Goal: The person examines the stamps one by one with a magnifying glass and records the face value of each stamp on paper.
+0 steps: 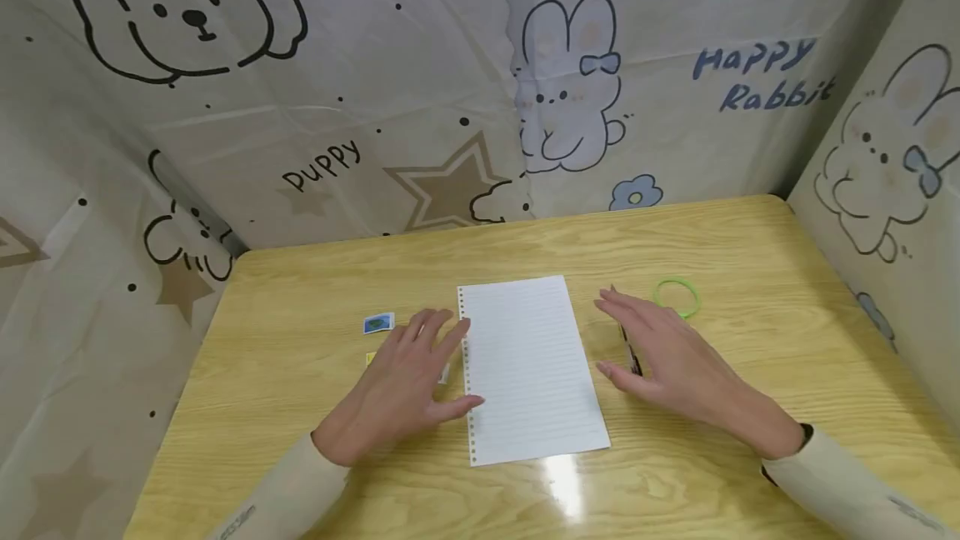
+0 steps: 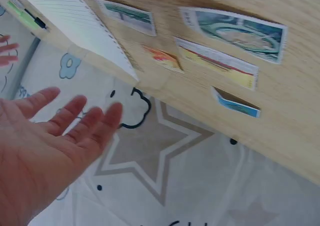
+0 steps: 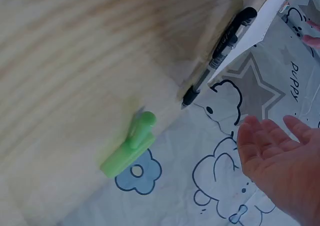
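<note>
A sheet of lined loose-leaf paper [image 1: 528,373] lies flat on the table, punched holes along its left edge. My left hand [image 1: 397,377] hovers with spread fingers at that edge and grips nothing. Beneath and beside it are several small stamp-like pictures, among them a blue one [image 1: 378,323] and a large green one [image 2: 240,34]; the head view partly hides them. To the right of the sheet, my right hand [image 1: 671,348] is held with extended fingers above a black-and-clear pen [image 3: 220,58], which it partly covers in the head view. Nothing is in its grasp.
A thin green ring [image 1: 698,298] lies on the table beyond the right hand. The wooden table [image 1: 300,457] meets a printed cloth [image 1: 450,48] at its back and sides.
</note>
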Available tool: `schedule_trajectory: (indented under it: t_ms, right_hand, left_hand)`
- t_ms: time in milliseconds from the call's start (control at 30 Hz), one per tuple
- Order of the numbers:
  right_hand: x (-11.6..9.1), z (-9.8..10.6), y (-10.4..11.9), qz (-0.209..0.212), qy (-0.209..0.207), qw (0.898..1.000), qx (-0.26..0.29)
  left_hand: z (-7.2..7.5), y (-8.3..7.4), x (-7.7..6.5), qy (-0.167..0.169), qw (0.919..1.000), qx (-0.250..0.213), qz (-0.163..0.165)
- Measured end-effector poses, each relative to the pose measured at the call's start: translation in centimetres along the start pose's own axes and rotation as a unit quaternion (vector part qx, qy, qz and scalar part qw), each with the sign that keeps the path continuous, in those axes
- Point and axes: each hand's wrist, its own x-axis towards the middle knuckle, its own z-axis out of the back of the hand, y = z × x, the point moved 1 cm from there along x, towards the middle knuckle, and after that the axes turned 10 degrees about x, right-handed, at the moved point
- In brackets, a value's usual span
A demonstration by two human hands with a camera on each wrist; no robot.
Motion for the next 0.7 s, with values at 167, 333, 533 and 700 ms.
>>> schedule_trajectory:
  t_ms: [167, 333, 533, 700]
  right_hand:
    - [-0.7, 0.6, -0.6, -0.046, -0.021, 0.998, 0.031]
    - [-1.4, 1.1, -1.2, -0.121, -0.043, 0.985, 0.119]
    - [-1.8, 1.4, -2.0, -0.140, -0.077, 0.976, 0.147]
    - [-2.3, 1.5, -2.3, -0.177, -0.103, 0.968, 0.146]
  left_hand:
    - [-0.3, 0.7, -0.3, -0.007, 0.9991, -0.042, 0.009]
    - [-0.7, 1.5, -1.1, -0.004, 0.9959, -0.088, 0.022]
    - [-1.2, 2.1, -2.1, -0.001, 0.9933, -0.109, 0.039]
    - [-1.9, 2.2, -3.1, -0.010, 0.9920, -0.117, 0.048]
